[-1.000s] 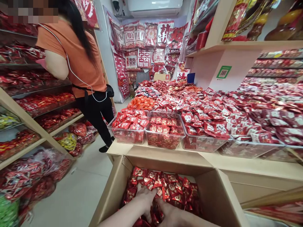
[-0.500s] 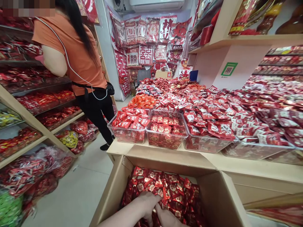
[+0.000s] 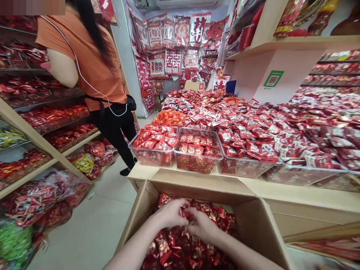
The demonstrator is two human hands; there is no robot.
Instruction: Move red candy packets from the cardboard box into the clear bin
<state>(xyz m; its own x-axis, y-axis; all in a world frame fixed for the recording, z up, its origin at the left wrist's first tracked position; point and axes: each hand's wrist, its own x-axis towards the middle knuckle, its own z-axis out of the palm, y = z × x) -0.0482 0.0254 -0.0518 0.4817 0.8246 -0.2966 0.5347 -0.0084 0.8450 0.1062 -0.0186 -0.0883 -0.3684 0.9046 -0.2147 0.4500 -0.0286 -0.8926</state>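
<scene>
Several small red foil-wrapped candies (image 3: 164,243) with gold print fill an open cardboard box (image 3: 274,228) in front of me. My left hand (image 3: 173,213) is above them near the box's far side, fingers curled inward around red wrapped candies. Facing it, my right hand (image 3: 203,225) is also closed, its fingertips meeting the left ones. A bit of red wrapper shows between the two hands. How many pieces they hold is hidden by the fingers.
Behind the box, a counter carries clear plastic bins (image 3: 198,163) of red packets, one with neat rows. A person in an orange shirt (image 3: 84,63) stands at the left shelves. Bagged goods (image 3: 42,195) lie on the floor below. A wooden shelf (image 3: 298,43) juts out upper right.
Both hands have risen from low among the candies toward the box's far side and drawn together, with red wrappers between them. The person in orange has hardly moved.
</scene>
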